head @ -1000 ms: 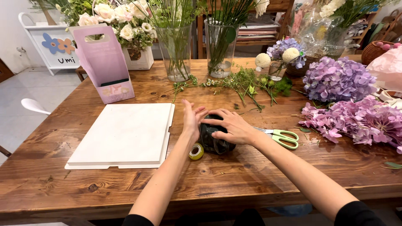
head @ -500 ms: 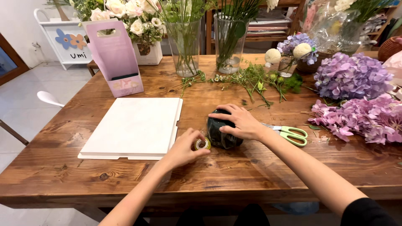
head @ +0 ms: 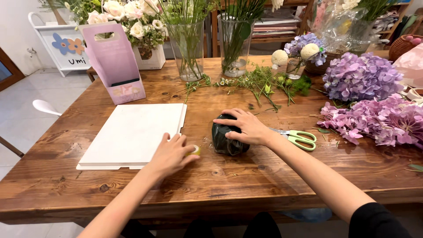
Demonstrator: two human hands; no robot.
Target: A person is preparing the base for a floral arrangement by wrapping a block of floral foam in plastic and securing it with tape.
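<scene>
The person's right hand (head: 246,128) lay spread over the top of a dark green wrapped block (head: 225,140), roughly ball-shaped and covered in glossy film, pressing it down onto the wooden counter (head: 264,176); the fingers curved around its crown, holding it rather than gripping tight. The left hand (head: 169,154) rested just left of it, fingers closed loosely over a small roll of tape (head: 194,150), of which only a yellowish edge showed past the fingertips. The block sat near the middle of the counter, between the two hands, apart from the tape by a narrow gap. Judging from how things lay, the wrapping looked largely done, since film already covered the whole block, while the sealing of it seemed not yet finished, with the tape sitting on the counter under the hand. A flat white cardboard box (head: 134,132) lay to the left, touching or nearly touching the left hand's knuckles, and looked unassembled. Green-handled scissors (head: 299,139) lay just right of the right wrist. Farther back stood a pink paper carrier (head: 113,66), two glass vases of stems (head: 187,48), scattered green sprigs (head: 260,83), and, at the right, a heap of purple and pink hydrangeas (head: 374,114), none of them yet arranged.
</scene>
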